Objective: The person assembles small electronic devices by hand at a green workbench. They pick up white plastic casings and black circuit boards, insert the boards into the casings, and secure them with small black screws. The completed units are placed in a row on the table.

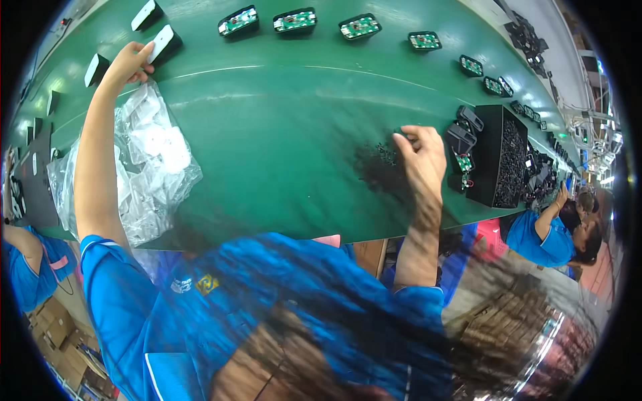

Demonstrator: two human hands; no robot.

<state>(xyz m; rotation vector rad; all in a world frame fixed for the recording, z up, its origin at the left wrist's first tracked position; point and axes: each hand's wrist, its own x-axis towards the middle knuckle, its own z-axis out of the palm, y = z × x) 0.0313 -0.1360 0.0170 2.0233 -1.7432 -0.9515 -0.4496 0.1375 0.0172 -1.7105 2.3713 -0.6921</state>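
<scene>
Cardboard boxes (51, 323), person (540, 240) in blue at right

R hand (424, 157) hold unclear; dark bits (384, 154) too tiny to ID; co-worker (41, 273) part cut off, L rim

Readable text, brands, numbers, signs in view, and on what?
Blue shirt: white chest print, too small to read.
Yellow emblem beside it: dark mark, not transcribed.
Dark flat item, far left: white label, too small to read.
White-faced casing at the left hand: nothing readable.
Green circuit boards: nothing readable.
</scene>
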